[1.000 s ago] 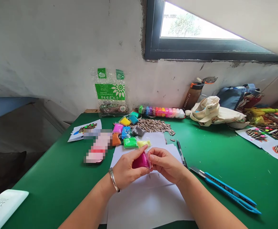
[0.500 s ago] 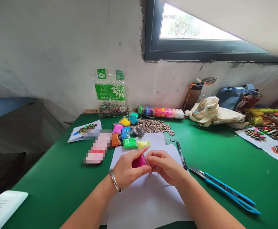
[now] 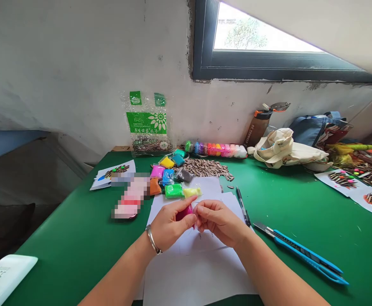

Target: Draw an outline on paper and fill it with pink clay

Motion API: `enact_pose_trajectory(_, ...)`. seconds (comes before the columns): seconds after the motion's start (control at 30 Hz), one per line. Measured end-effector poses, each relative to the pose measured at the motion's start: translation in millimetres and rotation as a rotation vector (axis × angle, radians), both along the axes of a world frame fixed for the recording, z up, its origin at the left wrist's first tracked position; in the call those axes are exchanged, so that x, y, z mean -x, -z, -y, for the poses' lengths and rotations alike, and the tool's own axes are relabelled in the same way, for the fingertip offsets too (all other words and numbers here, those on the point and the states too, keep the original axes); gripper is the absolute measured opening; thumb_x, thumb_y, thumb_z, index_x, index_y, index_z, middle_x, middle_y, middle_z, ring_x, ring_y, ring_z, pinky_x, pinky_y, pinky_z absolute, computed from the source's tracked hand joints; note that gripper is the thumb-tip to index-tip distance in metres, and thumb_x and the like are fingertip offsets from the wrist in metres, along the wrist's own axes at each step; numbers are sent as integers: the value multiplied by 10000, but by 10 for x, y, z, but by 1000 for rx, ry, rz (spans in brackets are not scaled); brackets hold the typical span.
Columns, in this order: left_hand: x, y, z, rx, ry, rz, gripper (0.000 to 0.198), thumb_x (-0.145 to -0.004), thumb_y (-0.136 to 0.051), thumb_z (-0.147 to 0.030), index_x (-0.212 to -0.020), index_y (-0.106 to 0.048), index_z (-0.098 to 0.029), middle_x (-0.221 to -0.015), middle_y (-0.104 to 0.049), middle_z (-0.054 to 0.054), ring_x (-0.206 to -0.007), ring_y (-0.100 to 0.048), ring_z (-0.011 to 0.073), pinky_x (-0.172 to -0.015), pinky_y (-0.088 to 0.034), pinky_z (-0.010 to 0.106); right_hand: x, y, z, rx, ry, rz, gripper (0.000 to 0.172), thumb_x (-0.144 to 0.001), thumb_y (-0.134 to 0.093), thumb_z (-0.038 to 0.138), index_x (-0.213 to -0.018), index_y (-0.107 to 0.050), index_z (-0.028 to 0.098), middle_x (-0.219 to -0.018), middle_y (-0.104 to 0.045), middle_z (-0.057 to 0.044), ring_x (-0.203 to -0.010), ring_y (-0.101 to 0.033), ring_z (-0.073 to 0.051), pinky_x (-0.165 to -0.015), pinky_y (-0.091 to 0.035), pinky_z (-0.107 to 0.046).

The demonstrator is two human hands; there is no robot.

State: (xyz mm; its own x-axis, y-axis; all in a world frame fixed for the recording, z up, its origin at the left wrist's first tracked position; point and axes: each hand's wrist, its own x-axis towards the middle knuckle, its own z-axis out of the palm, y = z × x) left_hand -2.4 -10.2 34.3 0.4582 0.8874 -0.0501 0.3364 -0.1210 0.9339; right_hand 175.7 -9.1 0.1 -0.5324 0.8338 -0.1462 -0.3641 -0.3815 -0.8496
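Magenta clear-plastic packet: we hold it in our left hand, pinching its edge with our right hand; a slim black pen lies at 3 o'clock.

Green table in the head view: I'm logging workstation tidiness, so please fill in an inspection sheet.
Surface: smooth green tabletop, partly covered by white rectangular paper sheets
Work things: magenta packet with clear plastic wrapper, held over the paper
Clutter: pile of striped seeds, bright plastic-wrapped packets, slim black pen, blue craft knife with metal blade showing
Hands: left hand grips the packet; right hand pinches the wrapper
Cables: nothing seen
Surroundings: grey plaster wall, dark-framed window
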Motion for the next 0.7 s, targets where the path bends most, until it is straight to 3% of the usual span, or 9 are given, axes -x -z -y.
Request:
enact_pose_trajectory(0.17,-7,-8,9,40,-12,22,537,-825,-533,-357,-1322,-484,-160,-757,-635,6,-679,-573,144,-611,-498,257,-10,3,-6,22,7,-1,270,-730,-724,389,-776,-658,131,-629,-596,-15,-592,-522,-101,-593,-396,-248)
enact_pose_trajectory(0.37,-6,16,8,21,-13,26,512,-849,-497,-365,-1313,-496,-149,-683,-583,-10,-608,-515,124,-582,-471,251,-21,-1,-9,28,12,11,258,-707,-748,366,-795,-678,134,-634,-592,-8,-587,-521,-100,-592,-402,-254)
enact_pose_trajectory(0.7,16,56,-4,-110,27,-54,444,-895,-441,-332,-1297,-519,-159,-828,-627,36,-665,-530,127,-582,-470,233,-15,-6,-15,-6,23,75,229,-744,-712,357,-766,-662,135,-606,-581,-7,-562,-496,-96,-574,-383,-246)
